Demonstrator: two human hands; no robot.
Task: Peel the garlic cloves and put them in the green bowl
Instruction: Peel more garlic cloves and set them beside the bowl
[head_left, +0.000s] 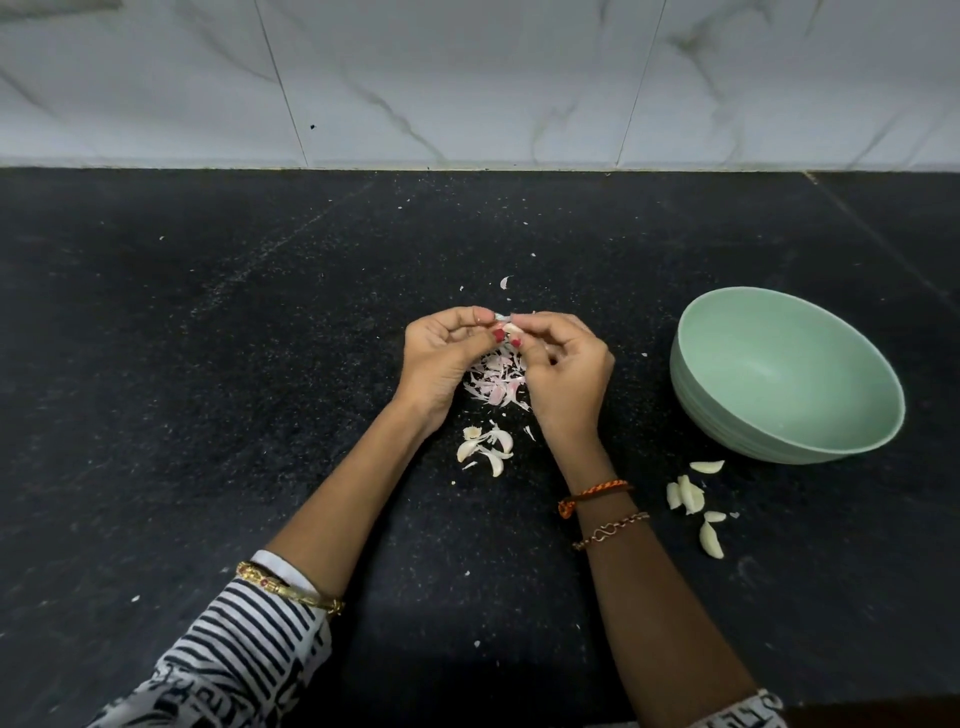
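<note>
Head view: garlic clove (511, 328) pinched between fingertips of both hands, held above the black countertop (208, 364) near its middle. Clove pale, cream-white, partly hidden by the fingers; a thin flake of skin sticks out at its top. Left hand (441, 358) palm turned inward, thumb and forefinger curled onto the clove. Right hand (566, 371) mirrors it, fingers bent, thumb tip against the clove. Forearms converge from the near edge. Directly below the hands: heap of pinkish peels (496, 379). Nearer the front edge, unpeeled cloves (485, 447) in a small cluster. Peeled cloves (693, 499) lie on the counter to the right, just beside the green bowl (727, 415); no cloves visible inside the bowl.
</note>
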